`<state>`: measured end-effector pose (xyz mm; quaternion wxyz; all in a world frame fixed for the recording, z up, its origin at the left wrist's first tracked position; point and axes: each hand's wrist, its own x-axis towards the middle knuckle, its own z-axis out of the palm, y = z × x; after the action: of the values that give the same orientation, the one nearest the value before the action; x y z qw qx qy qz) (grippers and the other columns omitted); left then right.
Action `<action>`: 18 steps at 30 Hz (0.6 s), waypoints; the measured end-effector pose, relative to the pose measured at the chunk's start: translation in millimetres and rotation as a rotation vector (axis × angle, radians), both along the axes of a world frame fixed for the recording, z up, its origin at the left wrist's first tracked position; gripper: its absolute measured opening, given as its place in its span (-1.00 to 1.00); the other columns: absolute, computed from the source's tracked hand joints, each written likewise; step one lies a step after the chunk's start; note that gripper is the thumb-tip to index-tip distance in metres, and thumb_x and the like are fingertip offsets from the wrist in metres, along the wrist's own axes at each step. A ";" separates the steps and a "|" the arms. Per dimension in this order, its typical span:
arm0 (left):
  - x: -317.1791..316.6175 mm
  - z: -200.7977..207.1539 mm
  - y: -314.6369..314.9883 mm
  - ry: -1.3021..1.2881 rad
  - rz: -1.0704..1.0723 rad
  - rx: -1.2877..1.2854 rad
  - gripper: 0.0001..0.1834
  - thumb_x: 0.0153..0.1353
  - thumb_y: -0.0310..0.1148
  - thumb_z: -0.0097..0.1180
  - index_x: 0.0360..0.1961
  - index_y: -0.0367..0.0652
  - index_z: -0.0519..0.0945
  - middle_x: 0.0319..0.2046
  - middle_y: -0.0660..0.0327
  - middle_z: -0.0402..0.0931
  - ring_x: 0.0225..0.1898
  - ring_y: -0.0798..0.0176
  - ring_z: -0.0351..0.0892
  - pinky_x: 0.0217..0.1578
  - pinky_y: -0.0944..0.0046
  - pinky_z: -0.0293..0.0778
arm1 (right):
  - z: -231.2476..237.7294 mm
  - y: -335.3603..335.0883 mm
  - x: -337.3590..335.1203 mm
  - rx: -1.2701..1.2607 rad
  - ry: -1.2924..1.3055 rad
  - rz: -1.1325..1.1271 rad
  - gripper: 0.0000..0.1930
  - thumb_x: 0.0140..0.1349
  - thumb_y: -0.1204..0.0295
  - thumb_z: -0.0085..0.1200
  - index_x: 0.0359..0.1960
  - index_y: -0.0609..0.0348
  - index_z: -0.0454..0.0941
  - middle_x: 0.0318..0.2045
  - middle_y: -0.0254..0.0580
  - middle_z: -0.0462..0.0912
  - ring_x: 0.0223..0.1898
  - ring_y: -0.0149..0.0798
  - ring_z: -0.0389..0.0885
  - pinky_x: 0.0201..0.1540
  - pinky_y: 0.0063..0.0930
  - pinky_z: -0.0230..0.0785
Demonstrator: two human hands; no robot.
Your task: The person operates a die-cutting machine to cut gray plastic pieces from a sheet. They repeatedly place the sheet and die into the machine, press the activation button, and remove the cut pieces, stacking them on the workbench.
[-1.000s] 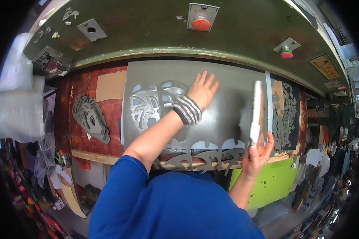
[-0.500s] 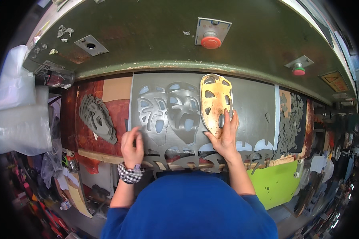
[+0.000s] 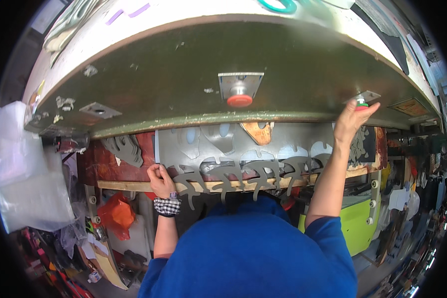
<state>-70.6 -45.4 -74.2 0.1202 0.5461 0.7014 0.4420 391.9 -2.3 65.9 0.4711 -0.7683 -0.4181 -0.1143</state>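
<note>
Left hand (image 3: 161, 181): poised low by the front rail (image 3: 129, 186), close to the near left corner of the grey sheet (image 3: 303, 133); fingers curled toward thumb; cannot tell whether pinching or touching anything.
Wristband (image 3: 167, 206): checked dark and white, worn on left wrist.
Right hand (image 3: 353, 120): raised to the green-edged button (image 3: 362, 105); thumb and fingers parted, not closed up, with button showing between; cannot tell whether pressing.
Die (image 3: 259, 133): lying on sheet, right of the cut shapes (image 3: 221, 138); yellowish, narrow end toward front rail; far part hidden by the beam (image 3: 159, 74).
Web (image 3: 256, 171): grey, curved strips and gaps; reaching over front rail, between the two forearms.
Stack (image 3: 126, 149): grey cut pieces, piled on the red table (image 3: 107, 169), left of sheet.
Scraps (image 3: 358, 146): small, grey, heaped right of sheet, beside right forearm.
Beam: dark green, spanning above table; fitted with a red button (image 3: 240, 100) near centre and a holed plate (image 3: 100, 110) at left.
Below table: orange bag (image 3: 118, 216) at left, lime panel (image 3: 358, 231) at right.
Far left: clear plastic (image 3: 27, 169), bulky, partly see-through.
</note>
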 end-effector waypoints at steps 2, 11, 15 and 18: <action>11.8 9.0 54.1 0.007 -0.007 -0.042 -0.85 0.33 -0.35 0.03 -0.24 -0.22 0.44 -0.64 0.25 0.34 -0.64 0.33 0.29 -0.57 0.27 0.27 | 0.2 42.7 8.8 0.100 0.022 -0.016 -0.04 0.32 0.00 -0.11 0.36 0.49 -0.42 0.37 0.46 -0.27 0.42 0.29 -0.30 0.43 -0.01 -0.41; 13.0 -10.7 84.8 0.049 -0.015 -0.011 -0.81 0.33 -0.31 0.05 -0.17 -0.22 0.46 -0.49 0.29 0.44 -0.46 0.41 0.38 -0.40 0.37 0.38 | -42.1 -2.3 63.4 -0.128 -0.132 -0.008 -0.09 0.24 0.18 0.10 0.41 0.34 -0.23 0.39 0.36 -0.20 0.43 0.22 -0.20 0.43 -0.05 -0.29; 19.0 -36.0 87.2 0.105 0.100 -0.241 -0.72 0.33 -0.29 0.05 -0.15 -0.33 0.55 -0.25 -0.05 0.60 -0.23 0.11 0.58 -0.16 0.19 0.50 | -67.4 -65.1 97.4 -0.444 0.403 -0.265 -0.58 0.24 0.18 0.07 0.00 0.24 0.50 -0.07 0.17 0.57 -0.08 -0.07 0.59 -0.02 -0.26 0.41; 37.5 -33.1 73.4 0.104 -0.046 -0.129 -0.65 0.38 -0.24 -0.05 -0.17 -0.38 0.59 -0.34 -0.05 0.63 -0.33 0.06 0.58 -0.23 0.15 0.49 | -87.2 -90.7 119.3 -0.290 0.404 -0.216 -0.70 0.22 0.20 0.10 -0.39 0.23 0.61 -0.46 0.08 0.62 -0.34 0.06 0.61 -0.23 -0.16 0.44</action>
<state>-33.1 27.9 -107.3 0.1287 0.5752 0.7211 0.3642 511.2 -92.9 -21.3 0.4150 -0.8752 -0.2431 0.0526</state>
